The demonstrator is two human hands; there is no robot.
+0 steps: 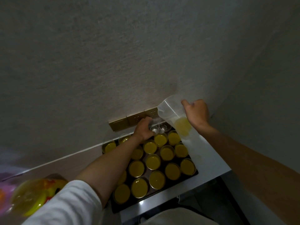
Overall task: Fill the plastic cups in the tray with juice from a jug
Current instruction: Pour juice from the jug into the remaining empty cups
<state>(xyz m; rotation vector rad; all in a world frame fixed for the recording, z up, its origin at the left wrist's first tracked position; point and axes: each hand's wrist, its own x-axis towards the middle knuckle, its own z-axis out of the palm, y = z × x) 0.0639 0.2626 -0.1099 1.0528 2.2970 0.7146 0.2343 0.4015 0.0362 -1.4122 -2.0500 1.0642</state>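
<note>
A dark tray (pixel 195 172) on the counter holds several clear plastic cups (pixel 153 161) filled with orange juice. At the tray's far edge stand clear cups (pixel 163 128) with no juice. My left hand (pixel 143 129) reaches over the tray and grips one empty cup (pixel 153 129) in the back row. My right hand (pixel 197 112) grips the handle of a translucent jug (pixel 172 111), tilted with its spout down toward the empty cups. A little juice (pixel 182 125) is left in the jug's lower side.
A grey wall rises directly behind the tray, with brass wall sockets (pixel 134 119) just behind my left hand. A juice bottle with a colourful label (pixel 32 194) lies at the lower left. The white counter (pixel 209 159) ends at the right of the tray.
</note>
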